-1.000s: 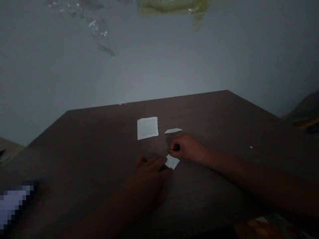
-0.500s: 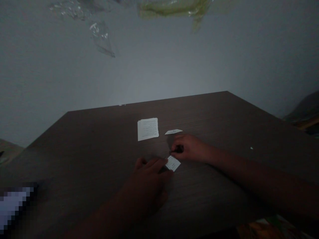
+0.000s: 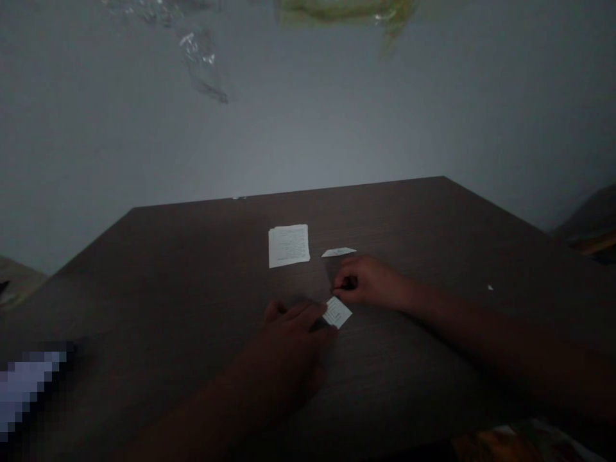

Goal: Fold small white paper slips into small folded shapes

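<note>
A small folded square of printed paper (image 3: 339, 312) lies on the table, one corner pointing away from me. My left hand (image 3: 296, 333) grips its left side, thumb at the near edge and fingertips on the far edge. Just beyond the paper's far corner is my right hand (image 3: 363, 280), its fingers curled and thumb and forefinger pressed together. Whether anything is between those fingertips is too dark to see. Past the right hand rests a narrow folded paper piece (image 3: 339, 252). A stack of square printed sheets (image 3: 289, 246) sits farther off, to the left of it.
The brown wooden table (image 3: 192, 256) reaches back to a grey wall (image 3: 308, 128). A tiny paper scrap (image 3: 490, 287) lies at the right. At the left edge is a blurred, pixelated bright object (image 3: 29, 385). Clear plastic (image 3: 205, 64) hangs on the wall.
The view has shifted slightly, so the table and papers appear a little farther right and higher. Both hands keep nearly the same pose around the folded paper.
</note>
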`<state>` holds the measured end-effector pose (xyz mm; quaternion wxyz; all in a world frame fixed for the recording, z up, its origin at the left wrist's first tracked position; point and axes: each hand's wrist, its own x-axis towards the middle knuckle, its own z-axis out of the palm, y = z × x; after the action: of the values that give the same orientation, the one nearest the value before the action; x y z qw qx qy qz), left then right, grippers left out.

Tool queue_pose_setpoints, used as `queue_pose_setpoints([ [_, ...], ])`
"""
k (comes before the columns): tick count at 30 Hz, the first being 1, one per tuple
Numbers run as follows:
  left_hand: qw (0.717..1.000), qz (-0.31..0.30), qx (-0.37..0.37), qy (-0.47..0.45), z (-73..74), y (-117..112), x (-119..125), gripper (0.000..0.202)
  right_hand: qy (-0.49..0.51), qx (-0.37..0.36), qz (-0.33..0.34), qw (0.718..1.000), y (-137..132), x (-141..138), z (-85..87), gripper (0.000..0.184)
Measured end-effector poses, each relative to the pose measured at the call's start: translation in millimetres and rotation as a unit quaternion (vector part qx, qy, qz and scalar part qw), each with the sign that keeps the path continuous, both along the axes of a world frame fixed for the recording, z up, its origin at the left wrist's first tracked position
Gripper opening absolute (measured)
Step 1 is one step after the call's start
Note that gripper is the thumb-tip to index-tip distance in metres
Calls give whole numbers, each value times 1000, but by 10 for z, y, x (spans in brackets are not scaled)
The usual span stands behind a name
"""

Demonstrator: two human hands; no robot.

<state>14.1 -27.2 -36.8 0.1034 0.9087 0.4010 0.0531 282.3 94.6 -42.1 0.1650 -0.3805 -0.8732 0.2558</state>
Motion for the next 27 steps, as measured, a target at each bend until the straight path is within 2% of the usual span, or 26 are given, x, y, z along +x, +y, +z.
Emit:
queue_pose_setpoints([
  [5,1000,-1,4,0,-2,-6,-4,54,10,-8,-1,1000,2,8,-15,13],
  [13,1000,-2,-6,-4,29,9,4,46,-22,-3,0,1000,8,-19,44,12],
  [17,1000,1,-7,11,80,2,18,49,-25,-16,8,1000,6,-39,82,14],
  [21,1000,3,-7,13,133,-20,26,48,-25,-16,-15,999,-4,-52,76,13],
  [27,1000,-7,-1,4,34,13,-10,46,-29,-30,-3,999,40,-31,44,11],
])
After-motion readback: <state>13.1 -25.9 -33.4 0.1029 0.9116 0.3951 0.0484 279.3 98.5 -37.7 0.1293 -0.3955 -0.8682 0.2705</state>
